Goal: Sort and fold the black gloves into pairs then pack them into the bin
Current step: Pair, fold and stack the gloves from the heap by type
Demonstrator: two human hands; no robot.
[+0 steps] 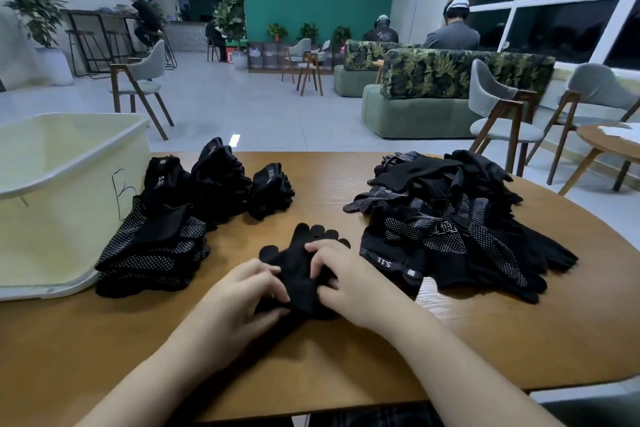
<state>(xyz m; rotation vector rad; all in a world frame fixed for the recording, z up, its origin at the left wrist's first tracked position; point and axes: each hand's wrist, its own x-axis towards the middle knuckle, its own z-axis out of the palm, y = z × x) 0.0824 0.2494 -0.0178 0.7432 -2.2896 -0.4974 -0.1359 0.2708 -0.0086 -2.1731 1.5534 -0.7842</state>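
L to R on a brown wooden table (346,350): one pale yellow plastic bin (52,204), four stacks of folded black gloves (187,215) beside it, one plain black knit glove (304,267) at centre, one loose heap of unsorted black dotted gloves (450,222) at R. Left hand (242,295) & right hand (343,277), fingers curled, both pinch the centre glove's cuff end; its fingers point away.

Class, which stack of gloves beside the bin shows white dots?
The nearest stack, against the bin. The three behind it show plain black with 5.11 cuffs.
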